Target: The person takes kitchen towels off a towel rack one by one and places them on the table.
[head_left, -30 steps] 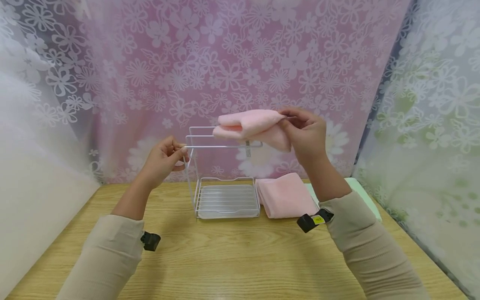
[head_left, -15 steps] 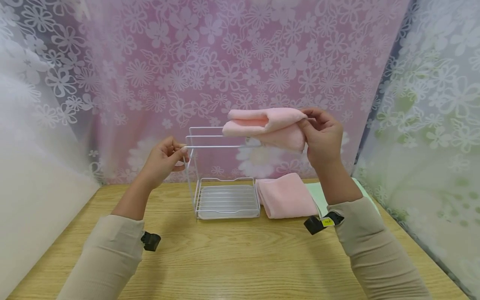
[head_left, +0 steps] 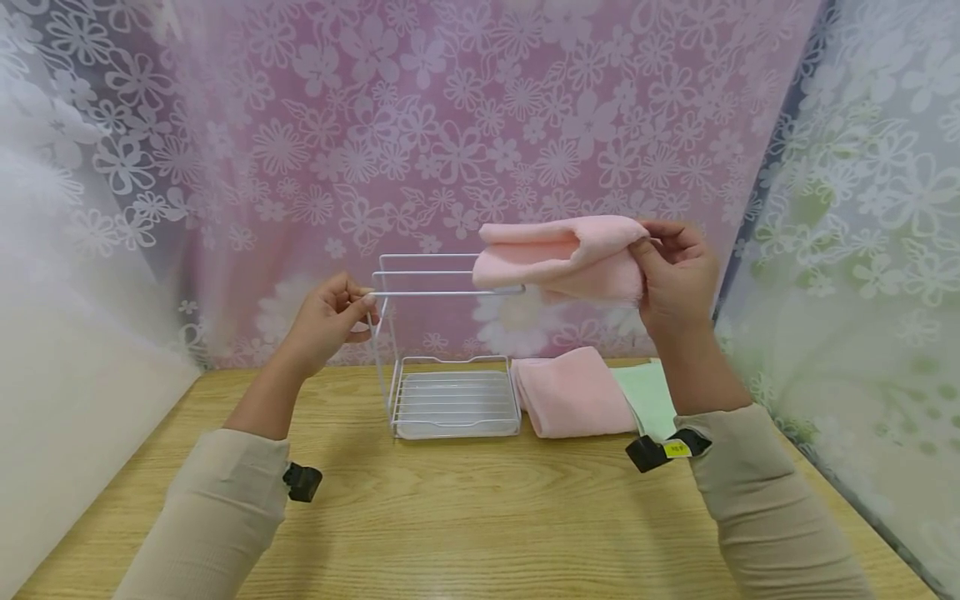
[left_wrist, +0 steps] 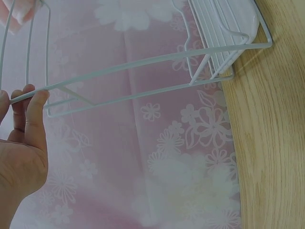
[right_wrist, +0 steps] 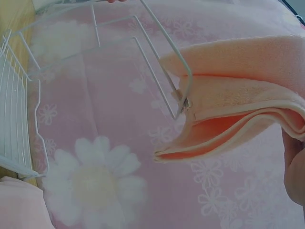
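A white wire towel rack [head_left: 442,293] stands on the table, its upper bars running out to the right. My left hand [head_left: 330,321] pinches the corner at the left end of the front bar; in the left wrist view, thumb and fingers of that hand [left_wrist: 24,157] close on the wire. My right hand [head_left: 678,279] grips the right end of a folded pink towel [head_left: 555,258], thumb in front. The towel's left part overlaps the bars' free ends in the head view. In the right wrist view the towel [right_wrist: 238,95] sags open between its layers, beside the bar tips.
A tray [head_left: 457,404] sits under the wire grid at the rack's base. Right of it lie another folded pink towel [head_left: 577,396] and a green cloth [head_left: 647,396], partly behind my right arm. A floral curtain [head_left: 480,125] hangs behind the wooden table [head_left: 450,525].
My right hand has moved to the right with the pink towel, uncovering more of the bars. More of the green cloth's left part shows. My left hand and the rack stay put.
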A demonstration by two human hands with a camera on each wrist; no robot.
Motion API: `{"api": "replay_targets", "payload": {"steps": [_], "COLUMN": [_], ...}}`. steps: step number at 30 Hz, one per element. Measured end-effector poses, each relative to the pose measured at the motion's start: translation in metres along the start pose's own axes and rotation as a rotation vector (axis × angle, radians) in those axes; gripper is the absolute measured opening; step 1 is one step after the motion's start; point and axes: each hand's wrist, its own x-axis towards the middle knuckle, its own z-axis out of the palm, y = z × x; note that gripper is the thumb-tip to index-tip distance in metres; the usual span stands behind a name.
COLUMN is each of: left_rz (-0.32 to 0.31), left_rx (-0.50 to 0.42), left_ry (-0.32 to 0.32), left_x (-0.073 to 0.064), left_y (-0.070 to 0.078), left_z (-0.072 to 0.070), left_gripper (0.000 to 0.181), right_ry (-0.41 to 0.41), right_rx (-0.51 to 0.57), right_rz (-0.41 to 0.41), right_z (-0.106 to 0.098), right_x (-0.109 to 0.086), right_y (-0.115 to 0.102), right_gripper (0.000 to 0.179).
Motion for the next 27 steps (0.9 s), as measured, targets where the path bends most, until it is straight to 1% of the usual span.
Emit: {"api": "replay_targets", "payload": {"steps": [2,9,11,14,18,27], "left_rz": [-0.004,-0.007,-0.006,-0.007,-0.005,-0.003], "left_rx": [-0.001,0.003,0.001,-0.003,-0.007,-0.005], "left_ry": [0.0,0.005,0.005,0.005,0.006,0.006], "left_x": [0.0,0.0,0.0,0.0,0.001,0.001], "left_y": [0.0,0.001,0.001,0.0,0.0,0.001], "left_z": [0.0,0.0,0.0,0.0,0.0,0.0], "left_gripper": [0.024,0.023,0.023,0.022,0.022,0.023], "right_ry": [0.01,0.018,0.025,0.052,0.085,0.138], "right_rx": [0.029,0.033,0.048,0.066,0.065,0.049], "right_rz": [-0.011,-0.08,-0.087,-0.085,-0.07,-0.074], "right_z": [-0.002,-0.014,-0.017,-0.02,-0.024,-0.034], "right_x": [0.001,0.003,0.003,0.005,0.005,0.004], "right_y": [-0.002,-0.006,-0.007,-0.008,-0.008,-0.007], "right_gripper": [0.012,0.013,0.016,0.017,0.018,0.016]}}
